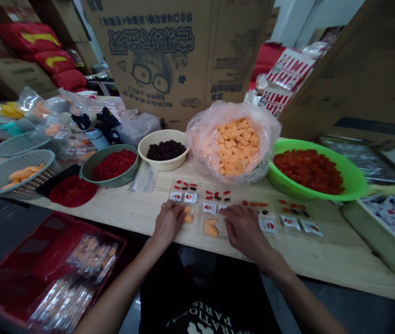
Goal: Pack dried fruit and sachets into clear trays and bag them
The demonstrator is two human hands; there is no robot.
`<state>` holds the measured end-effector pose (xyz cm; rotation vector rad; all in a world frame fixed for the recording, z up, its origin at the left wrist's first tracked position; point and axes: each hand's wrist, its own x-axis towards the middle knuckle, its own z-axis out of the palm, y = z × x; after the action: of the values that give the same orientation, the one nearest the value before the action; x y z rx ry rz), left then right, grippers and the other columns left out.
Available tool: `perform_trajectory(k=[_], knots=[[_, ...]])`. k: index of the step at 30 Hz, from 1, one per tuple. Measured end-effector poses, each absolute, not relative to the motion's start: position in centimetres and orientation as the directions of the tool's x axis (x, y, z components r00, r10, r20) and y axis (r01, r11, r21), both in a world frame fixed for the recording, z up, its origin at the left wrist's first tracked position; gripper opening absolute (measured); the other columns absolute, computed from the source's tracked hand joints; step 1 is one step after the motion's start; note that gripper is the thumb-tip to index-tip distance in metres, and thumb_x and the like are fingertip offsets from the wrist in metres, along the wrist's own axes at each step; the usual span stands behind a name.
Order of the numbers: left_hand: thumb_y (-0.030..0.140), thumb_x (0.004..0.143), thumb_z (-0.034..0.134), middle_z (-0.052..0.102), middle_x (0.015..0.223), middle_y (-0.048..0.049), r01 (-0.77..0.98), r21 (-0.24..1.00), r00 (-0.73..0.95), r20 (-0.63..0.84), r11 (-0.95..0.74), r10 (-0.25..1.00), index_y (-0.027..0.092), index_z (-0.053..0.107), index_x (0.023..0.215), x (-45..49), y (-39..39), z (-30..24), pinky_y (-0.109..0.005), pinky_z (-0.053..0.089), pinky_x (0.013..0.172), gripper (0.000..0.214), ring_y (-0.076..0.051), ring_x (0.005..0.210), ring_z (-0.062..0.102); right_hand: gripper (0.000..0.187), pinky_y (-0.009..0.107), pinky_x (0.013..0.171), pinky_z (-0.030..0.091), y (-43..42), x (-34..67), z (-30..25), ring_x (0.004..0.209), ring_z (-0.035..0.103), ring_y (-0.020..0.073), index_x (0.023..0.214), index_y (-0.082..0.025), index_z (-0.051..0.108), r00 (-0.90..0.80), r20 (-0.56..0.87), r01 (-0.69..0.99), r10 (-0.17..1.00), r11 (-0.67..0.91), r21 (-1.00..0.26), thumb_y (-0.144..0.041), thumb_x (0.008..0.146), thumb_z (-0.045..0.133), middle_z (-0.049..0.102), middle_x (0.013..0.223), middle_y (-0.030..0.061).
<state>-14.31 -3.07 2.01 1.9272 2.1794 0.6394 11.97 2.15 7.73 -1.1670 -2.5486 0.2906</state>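
Several clear trays lie in a row on the table, holding red or orange pieces, dark dried fruit and small white sachets. At the leftmost tray, my left hand is closed, its fingertips against a pale orange shaped piece. A larger orange piece lies in the second tray between my hands. My right hand has its fingers curled together over that tray's right side, partly covering a sachet and the third tray. Whatever is under its fingertips is hidden.
Behind the trays stand a green bowl of red pieces, a cream bowl of dark fruit, a bag of orange pieces and a bright green basin. A sachet box is right; a red crate holds packed trays lower left.
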Motion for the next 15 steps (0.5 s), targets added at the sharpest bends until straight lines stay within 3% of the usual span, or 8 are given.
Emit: perform_trajectory(k=[4, 7, 12, 15], knots=[[0.025, 0.095, 0.054, 0.059, 0.098, -0.0101, 0.929, 0.314, -0.261, 0.185, 0.194, 0.948, 0.02, 0.07, 0.096, -14.8, -2.2, 2.5, -0.04, 0.051, 0.085, 0.018, -0.027, 0.095, 0.057, 0.035, 0.039, 0.089, 0.04, 10.1, 12.1, 11.2, 0.1, 0.058, 0.0277, 0.112, -0.012, 0.071, -0.504, 0.329, 0.787, 0.799, 0.581, -0.206, -0.007, 0.086, 0.049, 0.067, 0.106, 0.0158], [0.021, 0.094, 0.052, 0.059, 0.102, -0.012, 0.934, 0.312, -0.247, 0.215, 0.174, 0.945, 0.018, 0.071, 0.099, -13.9, -1.9, 4.1, -0.041, 0.05, 0.085, 0.02, -0.028, 0.096, 0.057, 0.03, 0.038, 0.086, 0.041, 16.0, 11.4, 12.4, 0.101, 0.059, 0.0288, 0.108, -0.004, 0.069, -0.405, 0.277, 0.891, 0.871, 0.445, -0.095, -0.005, 0.085, 0.051, 0.066, 0.105, 0.0208], [0.022, 0.097, 0.051, 0.063, 0.104, -0.0076, 0.812, 0.511, 0.234, 0.161, -0.284, 0.959, 0.024, 0.07, 0.106, -9.5, -3.0, 6.5, -0.035, 0.049, 0.088, 0.021, -0.023, 0.098, 0.06, 0.027, 0.043, 0.093, 0.035, 20.5, 9.3, 11.9, 0.104, 0.058, 0.0286, 0.107, -0.001, 0.063, -0.351, 0.131, 0.935, 0.927, 0.354, -0.001, -0.017, 0.085, 0.061, 0.063, 0.11, 0.0207], [0.028, 0.096, 0.056, 0.062, 0.111, -0.0095, 0.796, 0.474, 0.378, 0.098, -0.377, 0.921, 0.024, 0.072, 0.102, -7.7, -3.7, 6.1, -0.04, 0.048, 0.09, 0.017, -0.025, 0.102, 0.057, 0.029, 0.045, 0.091, 0.038, 20.0, 9.5, 11.8, 0.103, 0.057, 0.0311, 0.108, -0.005, 0.06, -0.348, 0.213, 0.93, 0.913, 0.364, -0.04, -0.014, 0.081, 0.062, 0.062, 0.11, 0.0211]])
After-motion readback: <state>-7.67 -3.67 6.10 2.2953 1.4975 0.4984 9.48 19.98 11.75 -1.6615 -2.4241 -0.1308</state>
